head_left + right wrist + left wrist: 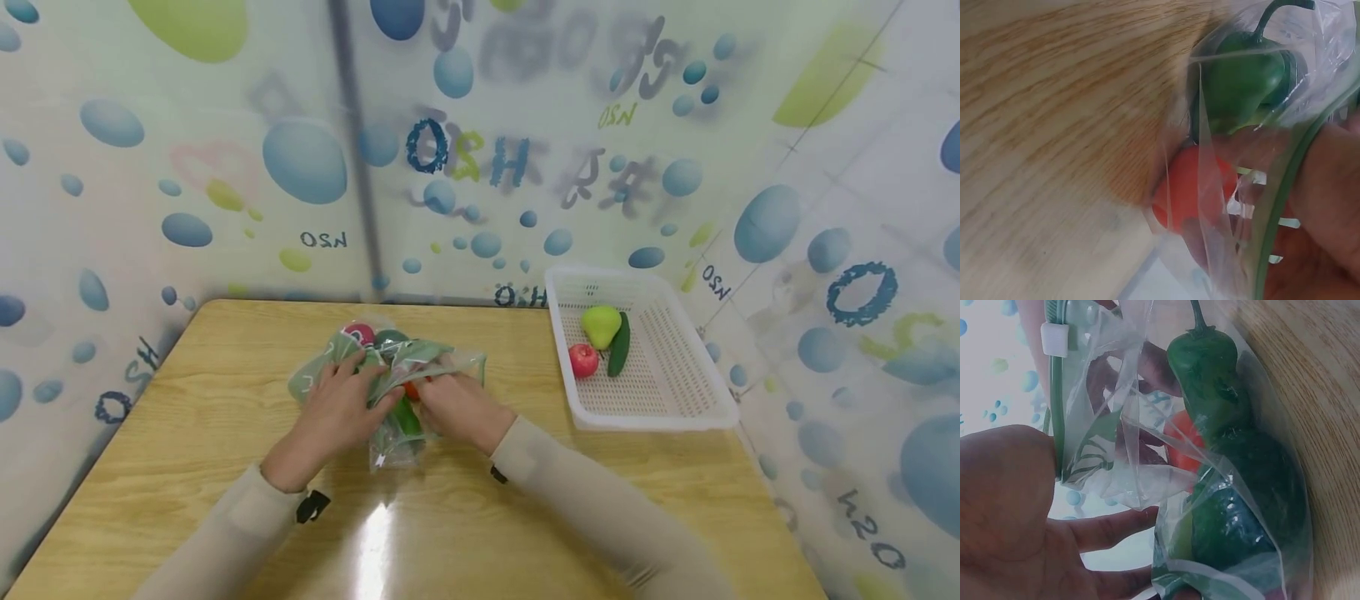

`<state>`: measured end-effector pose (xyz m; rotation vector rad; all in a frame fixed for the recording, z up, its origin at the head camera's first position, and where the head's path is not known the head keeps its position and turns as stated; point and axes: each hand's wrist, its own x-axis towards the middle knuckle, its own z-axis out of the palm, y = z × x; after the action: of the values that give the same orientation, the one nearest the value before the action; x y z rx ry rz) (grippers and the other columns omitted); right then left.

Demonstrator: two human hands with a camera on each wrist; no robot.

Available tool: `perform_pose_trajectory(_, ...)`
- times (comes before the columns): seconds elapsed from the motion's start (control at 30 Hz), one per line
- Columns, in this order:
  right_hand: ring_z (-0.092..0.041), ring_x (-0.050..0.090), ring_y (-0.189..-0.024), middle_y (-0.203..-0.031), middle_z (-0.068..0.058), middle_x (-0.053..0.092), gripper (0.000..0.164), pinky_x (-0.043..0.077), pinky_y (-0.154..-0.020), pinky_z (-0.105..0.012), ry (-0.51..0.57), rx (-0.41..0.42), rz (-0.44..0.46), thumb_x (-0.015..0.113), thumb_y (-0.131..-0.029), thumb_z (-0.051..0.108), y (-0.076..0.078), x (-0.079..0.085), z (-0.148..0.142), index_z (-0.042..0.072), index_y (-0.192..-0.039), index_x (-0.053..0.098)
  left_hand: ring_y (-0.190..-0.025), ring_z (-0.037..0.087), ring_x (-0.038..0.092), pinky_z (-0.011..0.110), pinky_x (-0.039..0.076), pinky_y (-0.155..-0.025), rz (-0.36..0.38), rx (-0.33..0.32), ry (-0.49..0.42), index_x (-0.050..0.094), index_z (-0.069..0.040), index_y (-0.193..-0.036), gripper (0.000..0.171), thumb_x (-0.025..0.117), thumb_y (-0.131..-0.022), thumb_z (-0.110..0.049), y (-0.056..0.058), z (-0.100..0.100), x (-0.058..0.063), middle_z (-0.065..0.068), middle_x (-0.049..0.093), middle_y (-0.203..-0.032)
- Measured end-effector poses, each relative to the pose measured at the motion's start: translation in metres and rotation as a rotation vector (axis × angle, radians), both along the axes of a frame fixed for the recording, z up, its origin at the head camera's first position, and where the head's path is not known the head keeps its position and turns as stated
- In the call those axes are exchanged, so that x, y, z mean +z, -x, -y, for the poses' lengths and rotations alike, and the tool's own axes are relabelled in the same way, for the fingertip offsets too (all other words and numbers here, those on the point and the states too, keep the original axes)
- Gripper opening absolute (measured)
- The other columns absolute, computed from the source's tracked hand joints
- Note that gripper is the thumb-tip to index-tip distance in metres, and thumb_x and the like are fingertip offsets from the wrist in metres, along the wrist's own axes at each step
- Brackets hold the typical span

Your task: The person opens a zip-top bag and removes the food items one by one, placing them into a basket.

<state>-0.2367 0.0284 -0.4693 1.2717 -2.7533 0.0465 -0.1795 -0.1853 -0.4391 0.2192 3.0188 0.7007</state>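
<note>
A clear zip bag with green print (390,454) lies on the table, several vegetables inside. My left hand (337,417) holds it from the left, fingers over the plastic and thumb by the opening. My right hand (461,408) reaches into the mouth and grips a smooth red-orange rounded vegetable (1188,190), thumb and fingers on either side. Beside it in the bag is a green pepper with a curved stem (1207,369). A larger dark green vegetable (1247,500) sits against the pepper. Farther back shows a magenta round piece (360,334). A white slider (1055,340) rides the green zip strip.
At the table's right stands a white perforated basket (675,367). In it are a green pear (602,325), a red apple (582,361) and a cucumber (619,346). Patterned walls rise behind and beside the wooden table (225,358).
</note>
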Motion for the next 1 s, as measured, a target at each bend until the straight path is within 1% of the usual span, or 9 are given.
perform_pose_trajectory(0.13,-0.021,0.074,-0.144,-0.161,-0.008,0.074,0.047,0.048,-0.137,-0.040,-0.019,0.004,-0.031,0.073,-0.115,0.021,-0.0005,-0.0001,0.0018,0.012,-0.160,0.068,-0.159,0.074,0.040,0.095,0.035,-0.122,-0.001,0.000,0.001,0.066,-0.003,-0.162,0.065,0.067,-0.117,-0.051,0.0004,0.0001,-0.0004,0.040,0.040,-0.180)
perform_pose_trajectory(0.17,-0.021,0.075,-0.143,-0.158,-0.007,0.075,0.045,0.045,-0.139,-0.042,-0.024,0.009,-0.040,0.074,-0.115,0.021,-0.0005,-0.0002,0.0021,0.012,-0.159,0.069,-0.159,0.074,0.040,0.095,0.035,-0.122,-0.001,0.001,0.001,0.066,-0.003,-0.162,0.066,0.066,-0.117,-0.052,0.0004,0.0000,-0.0003,0.040,0.040,-0.180)
perform_pose_trajectory(0.23,-0.020,0.076,-0.140,-0.153,-0.006,0.078,0.043,0.044,-0.140,-0.043,-0.037,0.014,-0.062,0.074,-0.114,0.023,-0.0002,-0.0009,0.0024,0.012,-0.156,0.070,-0.159,0.073,0.040,0.095,0.035,-0.122,0.001,0.004,0.001,0.066,-0.003,-0.162,0.068,0.065,-0.118,-0.055,0.0004,-0.0003,0.0001,0.040,0.039,-0.181)
perform_pose_trajectory(0.37,-0.019,0.079,-0.132,-0.143,-0.005,0.082,0.040,0.050,-0.135,-0.041,-0.039,0.008,-0.076,0.077,-0.113,0.026,0.0000,-0.0022,0.0027,0.012,-0.151,0.073,-0.159,0.073,0.040,0.096,0.035,-0.122,-0.003,0.005,0.004,0.067,-0.004,-0.161,0.069,0.062,-0.118,-0.058,0.0009,-0.0008,-0.0006,0.040,0.039,-0.181)
perform_pose_trajectory(0.53,-0.020,0.078,-0.132,-0.144,-0.007,0.081,0.043,0.055,-0.129,-0.038,-0.031,-0.008,-0.058,0.078,-0.113,0.028,-0.0010,-0.0010,0.0028,0.011,-0.153,0.071,-0.159,0.073,0.041,0.095,0.035,-0.123,-0.009,0.006,0.002,0.067,-0.004,-0.161,0.069,0.061,-0.119,-0.057,0.0020,-0.0016,-0.0028,0.040,0.040,-0.180)
perform_pose_trajectory(0.63,-0.020,0.077,-0.132,-0.144,-0.007,0.081,0.044,0.061,-0.122,-0.037,-0.032,-0.013,-0.037,0.078,-0.113,0.027,-0.0016,-0.0005,0.0027,0.011,-0.154,0.071,-0.160,0.073,0.040,0.095,0.034,-0.123,-0.009,0.007,0.001,0.066,-0.004,-0.162,0.068,0.060,-0.119,-0.056,0.0018,-0.0020,-0.0034,0.040,0.039,-0.181)
perform_pose_trajectory(0.7,-0.022,0.075,-0.134,-0.144,-0.007,0.080,0.044,0.062,-0.120,-0.037,-0.035,-0.018,-0.025,0.077,-0.113,0.026,-0.0019,-0.0004,0.0025,0.011,-0.154,0.071,-0.160,0.073,0.040,0.095,0.033,-0.124,-0.006,0.007,-0.001,0.066,-0.003,-0.162,0.068,0.060,-0.119,-0.056,0.0016,-0.0021,-0.0033,0.039,0.038,-0.182)
perform_pose_trajectory(0.9,-0.030,0.068,-0.149,-0.158,-0.013,0.074,0.055,0.058,-0.128,-0.042,-0.053,-0.056,0.007,0.079,-0.111,0.026,-0.0028,0.0002,0.0015,0.009,-0.161,0.065,-0.161,0.072,0.039,0.095,0.032,-0.124,-0.004,0.005,-0.004,0.065,-0.004,-0.163,0.069,0.060,-0.119,-0.056,0.0019,-0.0027,-0.0033,0.039,0.037,-0.182)
perform_pose_trajectory(1.0,-0.032,0.067,-0.151,-0.160,-0.015,0.072,0.054,0.057,-0.128,-0.043,-0.048,-0.066,0.029,0.080,-0.110,0.025,-0.0035,-0.0003,0.0013,0.008,-0.160,0.067,-0.161,0.072,0.039,0.095,0.032,-0.125,-0.004,0.004,-0.007,0.065,-0.004,-0.163,0.069,0.059,-0.120,-0.056,0.0010,-0.0032,-0.0026,0.039,0.037,-0.182)
